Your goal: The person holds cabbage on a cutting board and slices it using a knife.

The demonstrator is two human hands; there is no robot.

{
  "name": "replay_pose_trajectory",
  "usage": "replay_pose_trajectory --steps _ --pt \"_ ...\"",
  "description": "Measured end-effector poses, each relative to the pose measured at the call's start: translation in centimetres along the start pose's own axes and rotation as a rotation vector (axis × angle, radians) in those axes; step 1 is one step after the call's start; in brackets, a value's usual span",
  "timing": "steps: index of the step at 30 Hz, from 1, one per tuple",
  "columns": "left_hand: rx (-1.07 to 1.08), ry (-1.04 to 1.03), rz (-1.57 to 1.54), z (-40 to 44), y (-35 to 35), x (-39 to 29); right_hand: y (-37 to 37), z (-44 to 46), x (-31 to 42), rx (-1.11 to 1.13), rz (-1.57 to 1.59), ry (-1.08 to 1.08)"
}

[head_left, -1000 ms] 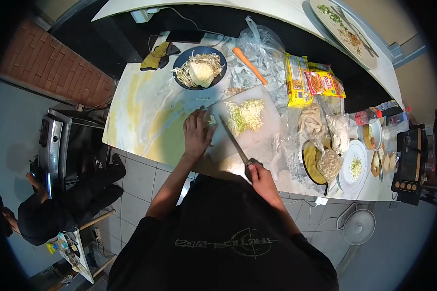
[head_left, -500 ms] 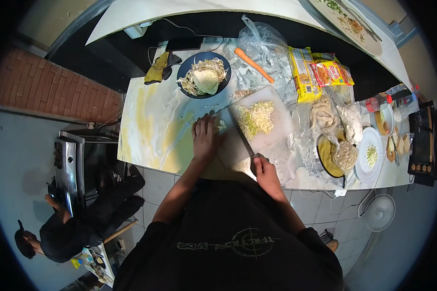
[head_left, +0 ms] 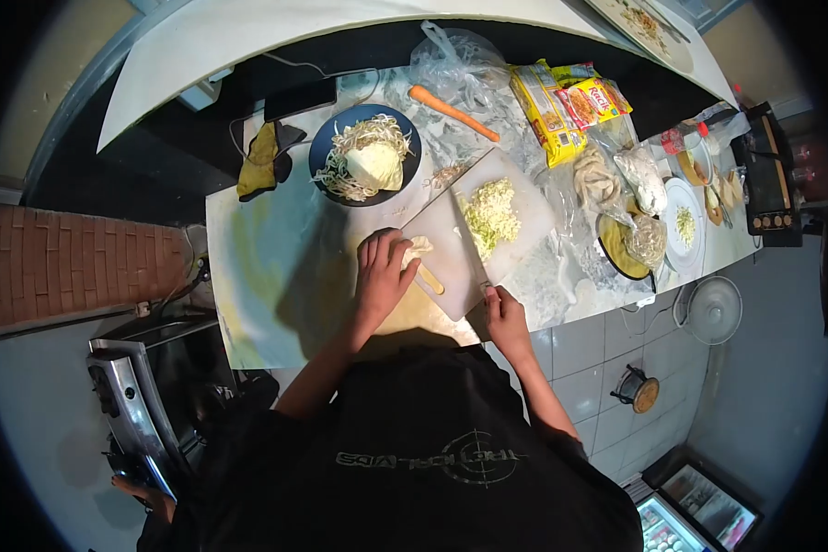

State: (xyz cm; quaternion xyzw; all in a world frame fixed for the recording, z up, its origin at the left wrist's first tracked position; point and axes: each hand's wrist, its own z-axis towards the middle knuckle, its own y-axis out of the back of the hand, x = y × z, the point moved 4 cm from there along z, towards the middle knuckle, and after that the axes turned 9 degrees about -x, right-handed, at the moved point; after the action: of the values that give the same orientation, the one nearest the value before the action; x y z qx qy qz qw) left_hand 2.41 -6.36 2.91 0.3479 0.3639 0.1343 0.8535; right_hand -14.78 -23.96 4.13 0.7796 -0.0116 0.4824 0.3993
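My right hand (head_left: 506, 317) is closed around the handle of a kitchen knife (head_left: 469, 235). Its blade points away from me over the white cutting board (head_left: 534, 216), along the left side of a heap of chopped cabbage (head_left: 492, 216). On the board's left part, my left hand (head_left: 382, 271) has its fingers bent together, with a pale piece of cabbage (head_left: 419, 248) at the fingertips and thumb. Behind the board, a dark plate (head_left: 322, 152) carries bean sprouts (head_left: 354, 147) and a cabbage wedge (head_left: 375, 167).
A carrot (head_left: 453, 112) lies behind the board beside a clear plastic bag (head_left: 455, 60). To the right are yellow seasoning packets (head_left: 547, 110), bagged food (head_left: 639, 179) and a white plate (head_left: 695, 258). A phone (head_left: 300, 99) and a yellow-black cloth (head_left: 262, 161) lie at back left. Another person's hand (head_left: 138, 492) shows lower left.
My view has turned and shifted. My left hand's fingers have drawn together from a flatter spread, and a pale cabbage piece now shows beside them. The knife stays in my right hand.
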Motion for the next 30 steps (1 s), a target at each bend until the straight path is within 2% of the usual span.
replay_pose_trajectory --steps 2,4,6,10,12,14,16,18,20,21,23,25,28,30 --pt "0.050 -0.022 0.034 0.6 0.0 0.0 0.0 -0.2 -1.2 -0.018 0.097 -0.090" --pt "0.016 -0.033 0.047 0.9 0.2 -0.4 0.4 -0.7 -0.3 -0.020 0.122 -0.067" --pt "0.054 -0.028 0.005 1.2 0.0 -0.7 0.1 -0.8 -0.5 0.082 0.175 -0.143" --pt "0.071 -0.049 -0.032 2.1 -0.7 -1.7 0.5 -0.4 -1.2 0.029 0.113 -0.036" --pt "0.077 -0.075 -0.041 2.5 -1.6 -2.0 0.9 -0.6 -2.0 0.040 0.136 -0.054" --pt "-0.016 -0.003 -0.252 2.5 -2.5 -1.5 1.0 -0.9 -2.5 0.091 0.155 -0.034" --pt "-0.055 -0.015 -0.265 2.0 -3.4 -1.3 1.2 -1.3 -2.5 0.074 0.160 0.009" --pt "0.101 0.186 -0.298 1.9 -4.7 -0.1 1.1 -1.0 -2.3 0.061 0.164 0.062" --pt "0.099 0.185 -0.284 1.9 -4.9 0.1 0.8 -1.0 -3.0 -0.003 0.087 0.032" --pt "0.082 0.245 -0.311 2.1 -4.7 -0.2 1.0 -0.8 -2.7 0.040 0.066 -0.044" --pt "0.069 0.314 -0.343 2.5 -4.4 -0.8 1.0 -0.7 -2.6 0.044 0.092 -0.054" --pt "-0.023 0.012 -0.208 3.2 -4.0 -1.9 1.3 -0.9 -1.8 0.058 0.135 -0.065" --pt "-0.117 -0.081 -0.249 3.1 -4.0 -2.5 1.6 -1.5 -1.1 0.027 0.086 -0.027" --pt "-0.093 -0.093 -0.221 2.9 -4.2 -2.4 1.7 -1.6 -1.4 0.041 0.074 -0.038"
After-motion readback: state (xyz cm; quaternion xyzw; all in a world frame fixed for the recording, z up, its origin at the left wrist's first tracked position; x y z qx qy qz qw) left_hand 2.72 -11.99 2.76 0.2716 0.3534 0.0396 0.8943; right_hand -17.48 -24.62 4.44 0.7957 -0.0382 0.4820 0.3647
